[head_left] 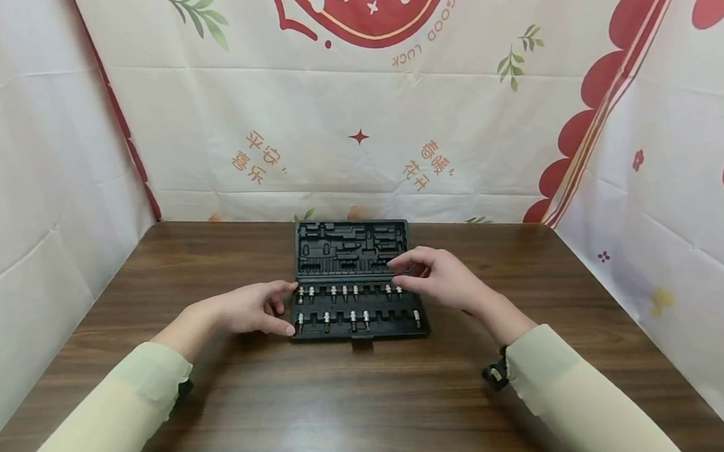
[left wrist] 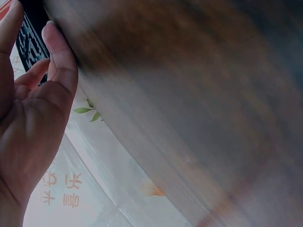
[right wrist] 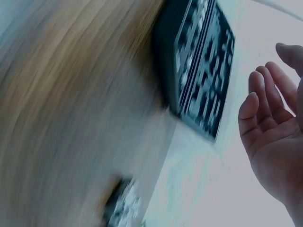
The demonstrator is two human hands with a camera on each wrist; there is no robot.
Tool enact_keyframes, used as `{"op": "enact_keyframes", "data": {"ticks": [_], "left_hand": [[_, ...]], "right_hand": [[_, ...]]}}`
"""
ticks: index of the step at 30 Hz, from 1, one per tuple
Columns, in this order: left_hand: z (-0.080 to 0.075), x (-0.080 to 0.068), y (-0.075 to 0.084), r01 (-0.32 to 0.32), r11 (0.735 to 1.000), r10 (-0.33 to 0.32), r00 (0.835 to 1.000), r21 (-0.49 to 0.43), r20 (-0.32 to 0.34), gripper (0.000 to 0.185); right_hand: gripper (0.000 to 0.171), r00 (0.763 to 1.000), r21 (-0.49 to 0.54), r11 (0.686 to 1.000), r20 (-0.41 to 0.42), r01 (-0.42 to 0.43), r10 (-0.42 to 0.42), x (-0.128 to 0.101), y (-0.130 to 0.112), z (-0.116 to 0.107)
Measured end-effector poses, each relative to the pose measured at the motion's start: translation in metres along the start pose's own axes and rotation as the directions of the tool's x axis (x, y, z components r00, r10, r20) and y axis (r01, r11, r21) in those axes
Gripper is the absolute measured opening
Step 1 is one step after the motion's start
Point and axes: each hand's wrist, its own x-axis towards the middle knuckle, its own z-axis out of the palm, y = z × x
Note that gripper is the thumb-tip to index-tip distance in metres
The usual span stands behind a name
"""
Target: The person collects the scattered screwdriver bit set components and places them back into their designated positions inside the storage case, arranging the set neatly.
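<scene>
A black tool case [head_left: 352,256] lies open on the brown wooden table [head_left: 354,416], its lid flat behind the tray. Several silver bits [head_left: 351,318] stand in the tray's two rows. My left hand [head_left: 281,308] rests at the case's left edge, with fingertips against it and fingers relaxed. In the left wrist view the left hand [left wrist: 33,94] shows a bare palm beside the case [left wrist: 28,42]. My right hand [head_left: 415,272] hovers over the right side of the case with fingers stretched toward the middle. The right wrist view shows the right hand [right wrist: 270,123] holding nothing, near the blurred case [right wrist: 203,71].
Printed cloth walls [head_left: 357,110] close in the table at the back, left and right. A black strap [head_left: 495,373] sits on my right wrist. Bare wood stretches between the case and the near table edge.
</scene>
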Motion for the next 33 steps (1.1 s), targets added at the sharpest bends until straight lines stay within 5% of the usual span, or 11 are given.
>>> {"op": "enact_keyframes", "data": {"ticks": [9,21,33], "left_hand": [[0.001,0.0,-0.002,0.006,1.0,-0.006,1.0,-0.012,-0.004,0.094],[0.001,-0.001,-0.001,-0.003,1.0,0.003,1.0,-0.004,-0.001,0.094],[0.0,0.0,0.0,-0.002,1.0,0.002,1.0,-0.003,0.007,0.095]], "right_hand": [[0.031,0.995,-0.062,0.997,-0.095,-0.04,0.034,-0.024,0.047,-0.039],[0.032,0.977,-0.049,0.98,-0.103,-0.193,0.187,-0.059,0.093,-0.073],[0.035,0.968,-0.141,0.963,0.068,-0.23,0.241,-0.071,0.123,-0.078]]}}
